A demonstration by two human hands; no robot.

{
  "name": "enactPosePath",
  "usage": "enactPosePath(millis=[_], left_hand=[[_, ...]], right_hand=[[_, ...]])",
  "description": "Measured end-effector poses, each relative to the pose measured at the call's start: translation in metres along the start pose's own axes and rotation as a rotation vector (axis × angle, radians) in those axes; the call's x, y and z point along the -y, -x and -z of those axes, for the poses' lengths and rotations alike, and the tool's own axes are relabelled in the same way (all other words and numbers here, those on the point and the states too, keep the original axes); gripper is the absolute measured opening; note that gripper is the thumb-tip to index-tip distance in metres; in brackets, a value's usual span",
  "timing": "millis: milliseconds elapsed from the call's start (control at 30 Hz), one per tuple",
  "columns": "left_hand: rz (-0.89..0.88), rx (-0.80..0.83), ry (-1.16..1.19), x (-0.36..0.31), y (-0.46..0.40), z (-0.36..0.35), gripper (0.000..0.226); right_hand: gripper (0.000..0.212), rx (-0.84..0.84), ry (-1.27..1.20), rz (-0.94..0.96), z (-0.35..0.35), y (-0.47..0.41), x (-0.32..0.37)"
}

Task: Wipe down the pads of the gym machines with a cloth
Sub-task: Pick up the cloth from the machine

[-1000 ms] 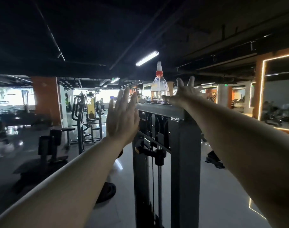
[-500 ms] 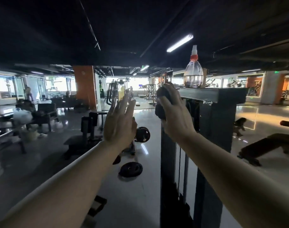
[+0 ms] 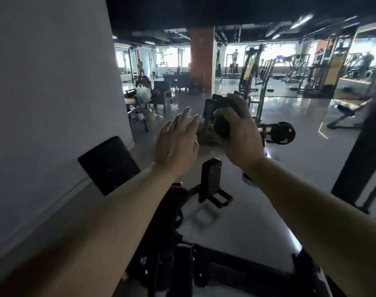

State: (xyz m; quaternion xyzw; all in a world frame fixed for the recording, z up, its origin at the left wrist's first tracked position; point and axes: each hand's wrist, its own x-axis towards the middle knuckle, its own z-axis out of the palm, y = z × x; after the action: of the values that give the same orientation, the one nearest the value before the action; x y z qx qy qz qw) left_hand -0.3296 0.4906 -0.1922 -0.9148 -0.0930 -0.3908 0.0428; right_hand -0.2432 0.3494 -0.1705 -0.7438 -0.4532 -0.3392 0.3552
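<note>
The black back pad (image 3: 109, 165) of the machine sits below and left of my left hand (image 3: 176, 140), which hovers flat, fingers spread, holding nothing. My right hand (image 3: 236, 133) grips the balled dark cloth (image 3: 222, 127). Wadded so tight, it may wipe streakily. No readable writing.

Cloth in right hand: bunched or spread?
Bunched. The dark cloth is a tight wad, with the right hand curled round it; nothing hangs loose.
</note>
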Motion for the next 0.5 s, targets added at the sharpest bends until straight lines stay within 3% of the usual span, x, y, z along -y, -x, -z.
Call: enactPosePath(millis=[200,333,500], left_hand=[[0.087,0.091,-0.031,0.114,0.075,-0.005,0.056],[0.155,0.163,0.057,0.14,0.125,-0.018,0.056],[0.156,0.274,0.18,0.158,0.167,-0.045,0.061]], right_hand=[[0.02,0.014,-0.51,-0.431,-0.122,0.023,0.089],[0.016,0.126,-0.713,-0.657,-0.172,0.057,0.113],[0.013,0.271,-0.92,-0.809,-0.224,0.086,0.13]])
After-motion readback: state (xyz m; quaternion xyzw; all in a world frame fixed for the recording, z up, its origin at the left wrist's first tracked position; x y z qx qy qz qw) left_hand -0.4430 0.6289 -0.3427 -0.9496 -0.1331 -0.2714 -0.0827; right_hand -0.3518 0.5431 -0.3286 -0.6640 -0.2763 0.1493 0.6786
